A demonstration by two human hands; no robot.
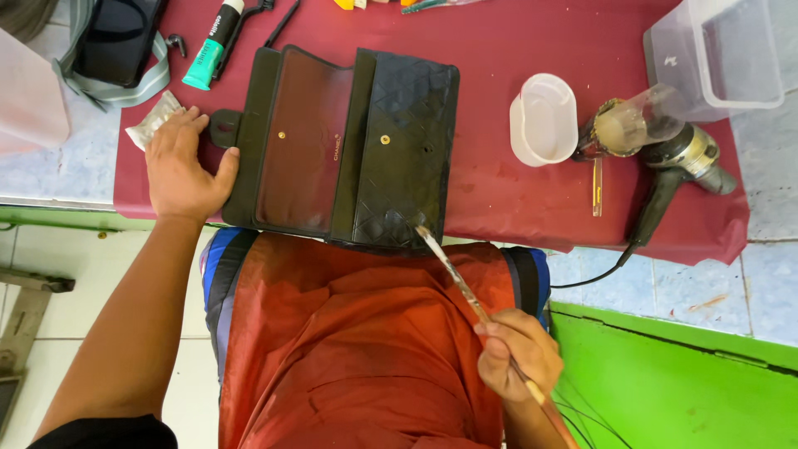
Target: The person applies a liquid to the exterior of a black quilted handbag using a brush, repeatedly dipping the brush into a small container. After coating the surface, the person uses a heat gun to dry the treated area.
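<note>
A black quilted flap bag lies opened out on a dark red cloth, its flap spread to the left and its dark red lining showing. My left hand lies flat on the cloth, pressing the flap's left edge. My right hand grips a long thin brush down by my lap. The brush tip touches the bag's lower right quilted corner. An orange apron covers my lap under the bag's near edge.
Right of the bag stand a small white plastic cup, a hair dryer with its cord, and a clear plastic box. A green-capped tube and a dark pouch lie at the upper left. Green paintwork borders the tiled counter.
</note>
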